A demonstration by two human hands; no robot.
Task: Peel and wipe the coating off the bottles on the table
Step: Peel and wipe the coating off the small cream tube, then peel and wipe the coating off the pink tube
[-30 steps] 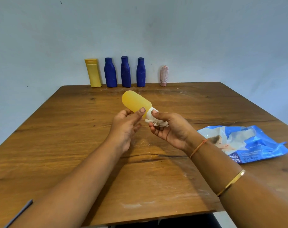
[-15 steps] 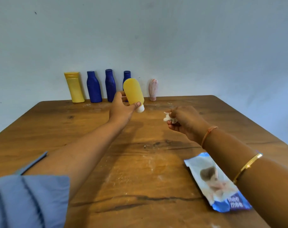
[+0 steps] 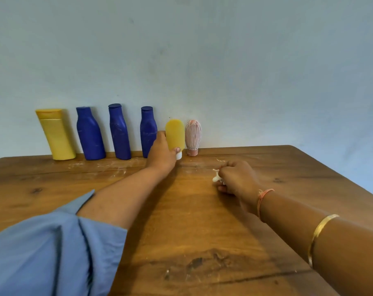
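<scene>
**Small yellow bottle held upright in the far row**

The left hand [image 3: 162, 154] reaches to the far edge of the table [image 3: 181, 231]. It grips the small yellow bottle [image 3: 175, 133] low on its body, thumb across the front just above the white cap [image 3: 179, 156]. The bottle stands upright, cap down, its yellow surface plain and smooth. Whether the cap touches the wood I cannot tell.

The bottle stands in a row along the far edge, close to the wall [image 3: 224, 60]. Just to its right is the pink bottle [image 3: 193, 135], also cap down and covered in pale streaks of coating. Just to its left is the right blue bottle [image 3: 148, 131], partly hidden by the hand. Next come the middle blue bottle [image 3: 119, 133] and the left blue bottle [image 3: 89, 135]. The tall yellow bottle [image 3: 56, 135] is nearest the far left corner and appears to lean left. The blue ones show faint scuffs.

The right hand [image 3: 236, 180] is nearer the person, right of the table's middle. Its fingers are clenched round a white wad [image 3: 215, 177] that pokes out at the left of the fist. Whether the hand rests on the wood is unclear. A pink thread [image 3: 263, 199] circles that wrist and a gold bangle [image 3: 320, 233] the forearm. A blue sleeve [image 3: 42, 253] covers the left upper arm at the near edge. White flecks [image 3: 108, 167] lie on the wood in front of the row.
</scene>
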